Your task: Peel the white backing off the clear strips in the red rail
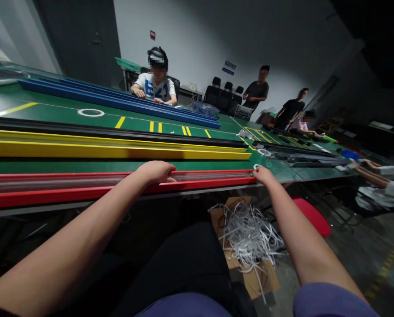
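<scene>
Below the near edge of the desk [52,112], beside my knees, a cardboard box [261,281] stood on the floor with a heap of white strips [249,237] in it, and a red stool [312,215] was to the right of it. Along the near edge lay the long red rail [68,187]. My left hand [155,171] rested on top of it near the middle, the fingers pressed together and curled over its far side. My right hand [263,175] touched the right end of the same rail. Its fingers were hidden behind the back of the hand, so I cannot tell how they were set. Behind the red rail lay a yellow rail [118,149], then a black rail [118,130], then a white ring [90,112] on the green top. Blue rails [118,99] lay near the far edge, where a person [155,86] sat.
</scene>
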